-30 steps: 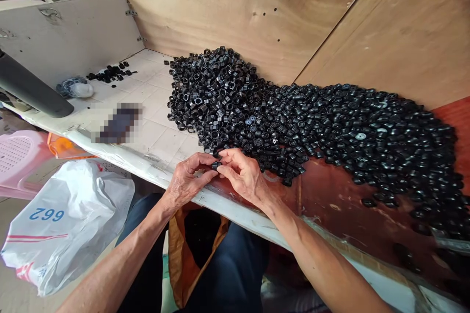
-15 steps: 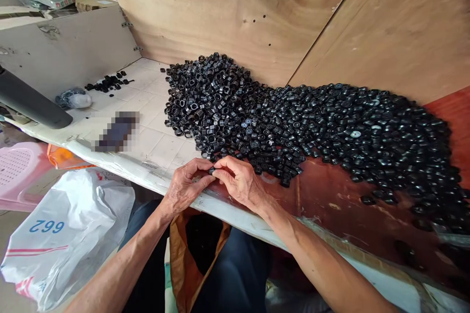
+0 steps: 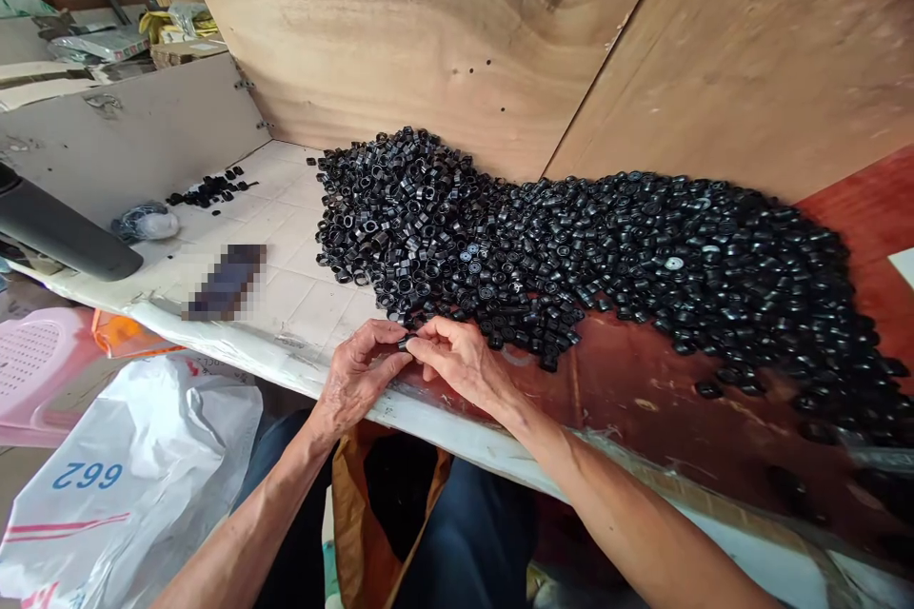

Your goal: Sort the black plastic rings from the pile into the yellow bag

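Note:
My left hand and my right hand meet at the table's front edge, fingertips pinched together on one small black plastic part. Just beyond them spreads a big heap of small black ring-shaped parts. It runs on to the right into a wide heap of small black caps. Most of the pinched part is hidden by my fingers.
Plywood walls close the back and right. A few black parts and a small clear bag lie at the far left of the white tabletop. A white sack marked 662 and an orange bag sit below.
Both hands stay pinched together on the small part. The view has tilted slightly, so the hands and heaps sit a little lower in the picture.

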The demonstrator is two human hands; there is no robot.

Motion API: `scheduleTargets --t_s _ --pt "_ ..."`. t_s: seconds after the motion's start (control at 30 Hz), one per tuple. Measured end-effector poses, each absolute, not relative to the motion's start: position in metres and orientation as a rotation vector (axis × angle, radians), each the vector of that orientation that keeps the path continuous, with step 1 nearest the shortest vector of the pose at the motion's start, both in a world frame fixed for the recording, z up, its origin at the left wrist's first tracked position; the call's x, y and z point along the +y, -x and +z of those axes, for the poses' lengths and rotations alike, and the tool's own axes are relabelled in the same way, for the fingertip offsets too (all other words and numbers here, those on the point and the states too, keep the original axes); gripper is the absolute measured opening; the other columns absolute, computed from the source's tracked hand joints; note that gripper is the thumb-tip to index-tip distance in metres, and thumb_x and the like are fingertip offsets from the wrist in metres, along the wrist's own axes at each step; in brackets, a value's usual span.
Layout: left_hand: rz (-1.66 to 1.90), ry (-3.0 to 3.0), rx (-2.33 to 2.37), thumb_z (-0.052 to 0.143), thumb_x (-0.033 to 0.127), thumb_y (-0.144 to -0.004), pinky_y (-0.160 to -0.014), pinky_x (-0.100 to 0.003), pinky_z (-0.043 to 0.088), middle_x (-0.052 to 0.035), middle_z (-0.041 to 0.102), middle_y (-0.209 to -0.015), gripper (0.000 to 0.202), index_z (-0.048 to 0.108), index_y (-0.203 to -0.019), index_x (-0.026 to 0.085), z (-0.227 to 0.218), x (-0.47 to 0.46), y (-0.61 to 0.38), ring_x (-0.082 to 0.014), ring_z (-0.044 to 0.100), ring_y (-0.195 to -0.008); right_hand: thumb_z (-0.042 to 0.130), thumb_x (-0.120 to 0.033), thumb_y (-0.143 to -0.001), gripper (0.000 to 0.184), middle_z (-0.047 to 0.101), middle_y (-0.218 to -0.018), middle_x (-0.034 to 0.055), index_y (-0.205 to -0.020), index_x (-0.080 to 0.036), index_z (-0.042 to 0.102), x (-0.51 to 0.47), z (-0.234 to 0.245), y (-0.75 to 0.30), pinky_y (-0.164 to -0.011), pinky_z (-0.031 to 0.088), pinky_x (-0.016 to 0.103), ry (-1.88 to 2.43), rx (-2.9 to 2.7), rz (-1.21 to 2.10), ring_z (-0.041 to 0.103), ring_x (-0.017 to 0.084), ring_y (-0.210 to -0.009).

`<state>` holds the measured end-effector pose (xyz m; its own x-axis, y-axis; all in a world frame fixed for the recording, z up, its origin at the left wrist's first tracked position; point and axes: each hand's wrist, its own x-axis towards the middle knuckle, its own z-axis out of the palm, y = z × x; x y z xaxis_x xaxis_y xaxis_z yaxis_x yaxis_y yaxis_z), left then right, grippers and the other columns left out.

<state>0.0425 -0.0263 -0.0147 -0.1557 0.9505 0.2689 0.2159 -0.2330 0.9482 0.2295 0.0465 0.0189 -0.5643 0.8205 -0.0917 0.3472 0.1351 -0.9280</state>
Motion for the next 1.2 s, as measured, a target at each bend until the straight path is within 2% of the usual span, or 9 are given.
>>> scheduleTargets --t_s 0.13,0.23,0.33,0.47,0.57,0.73,0.87,0.97,1.2 --pt "1.442 -1.467 1.353 0.079 0.033 -0.091 -0.096 -0.035 0.06 -0.0076 0.072 -0.114 0.019 0.073 -0.104 0.021 -0.017 -0.027 -0.041 -0.0215 0.072 -0.106 0.066 -0.035 -0.1 0.017 0.07 -0.068 -0.0028 -0.094 -0.022 0.074 0.048 0.014 -0.233 -0.062 0.046 0.024 1.048 -2.084 1.275 0.062 0.014 -0.06" --pt "1.409 -1.427 1.377 0.081 0.031 -0.089 -0.097 -0.035 0.059 -0.0073 0.075 -0.112 0.019 0.076 -0.105 0.021 -0.017 -0.026 -0.04 -0.0216 0.073 -0.104 0.066 -0.022 -0.099 0.008 0.073 -0.088 0.0019 -0.099 -0.022 0.074 0.052 0.0 -0.234 -0.073 0.05 0.027 0.807 -2.162 1.047 0.067 0.017 -0.076" --pt "1.357 -1.333 1.376 0.082 0.032 -0.087 -0.091 -0.033 0.06 -0.0061 0.076 -0.108 0.023 0.077 -0.106 0.02 -0.017 -0.025 -0.04 -0.0207 0.073 -0.096 0.061 -0.014 -0.099 0.017 0.072 -0.104 0.006 -0.109 -0.022 0.072 0.057 -0.01 -0.235 -0.083 0.052 0.029 0.626 -2.18 0.918 0.069 0.019 -0.092" --pt "1.369 -1.354 1.356 0.079 0.033 -0.09 -0.091 -0.033 0.06 -0.0067 0.075 -0.11 0.022 0.076 -0.108 0.02 -0.016 -0.024 -0.04 -0.0213 0.073 -0.1 0.064 -0.02 -0.101 0.009 0.071 -0.089 0.0021 -0.095 -0.022 0.071 0.057 -0.005 -0.234 -0.071 0.046 0.027 0.727 -2.224 0.902 0.065 0.017 -0.077" --pt "1.374 -1.523 1.334 0.076 0.03 -0.094 -0.1 -0.035 0.057 -0.0072 0.074 -0.113 0.018 0.076 -0.109 0.021 -0.014 -0.024 -0.038 -0.0218 0.071 -0.108 0.056 -0.022 -0.106 0.028 0.066 -0.073 -0.0007 -0.079 -0.021 0.065 0.053 0.006 -0.232 -0.064 0.039 0.026 0.86 -2.325 0.847 0.058 0.014 -0.065" --pt "1.348 -1.61 1.304 0.071 0.027 -0.098 -0.1 -0.034 0.057 -0.0072 0.074 -0.114 0.013 0.075 -0.109 0.022 -0.011 -0.025 -0.038 -0.0207 0.071 -0.108 0.046 -0.019 -0.107 0.031 0.067 -0.072 0.0016 -0.088 -0.021 0.07 0.047 0.009 -0.226 -0.062 0.034 0.028 0.872 -2.491 0.666 0.058 0.015 -0.064" --pt "1.365 -1.445 1.301 0.073 0.03 -0.096 -0.095 -0.033 0.06 -0.0073 0.072 -0.114 0.016 0.073 -0.109 0.021 -0.013 -0.027 -0.041 -0.0207 0.072 -0.105 0.049 -0.028 -0.108 0.023 0.066 -0.073 0.0 -0.097 -0.021 0.067 0.044 0.005 -0.223 -0.064 0.041 0.026 0.947 -2.232 0.803 0.06 0.015 -0.064" --pt "1.39 -1.33 1.297 0.075 0.033 -0.095 -0.093 -0.036 0.061 -0.0067 0.072 -0.113 0.02 0.07 -0.111 0.021 -0.015 -0.027 -0.043 -0.0209 0.073 -0.101 0.056 -0.027 -0.104 0.012 0.071 -0.088 0.0027 -0.106 -0.021 0.066 0.042 0.006 -0.225 -0.074 0.048 0.027 0.814 -2.163 0.836 0.065 0.017 -0.075" --pt "1.393 -1.474 1.368 0.074 0.033 -0.097 -0.095 -0.036 0.061 -0.0069 0.072 -0.116 0.019 0.072 -0.112 0.023 -0.022 -0.027 -0.039 -0.0219 0.074 -0.104 0.058 -0.025 -0.101 0.01 0.071 -0.08 0.0006 -0.098 -0.022 0.068 0.043 0.016 -0.228 -0.071 0.049 0.026 0.912 -2.163 0.967 0.065 0.017 -0.072"
